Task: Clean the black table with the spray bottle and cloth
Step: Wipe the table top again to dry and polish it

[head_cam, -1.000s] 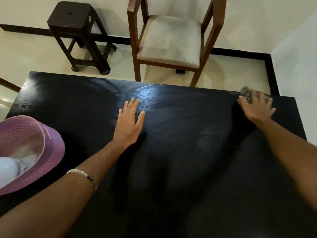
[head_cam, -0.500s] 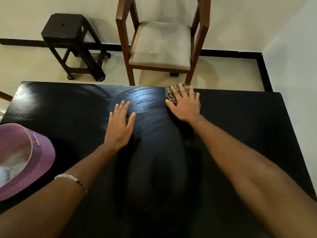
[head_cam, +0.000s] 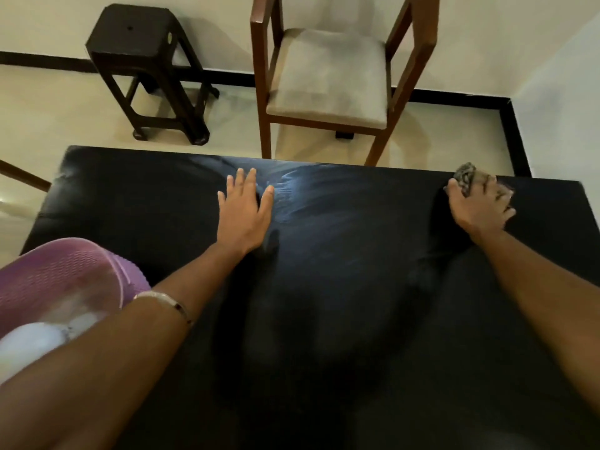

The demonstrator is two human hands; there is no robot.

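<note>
One cloth (head_cam: pixel 465 178), pressed under the right hand (head_cam: pixel 480 205), has swept right across the table (head_cam: pixel 324 287); left hand (head_cam: pixel 244 212) stays flat.

black table (head_cam: pixel 324 287): wet streaks | patterned cloth (head_cam: pixel 465 178): far-right edge

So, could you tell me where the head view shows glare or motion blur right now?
Head view: bluish glare streaks the black table by the flat left hand; the right hand pressing the cloth is motion-blurred; the purple basket at the lower left looks soft.
</note>
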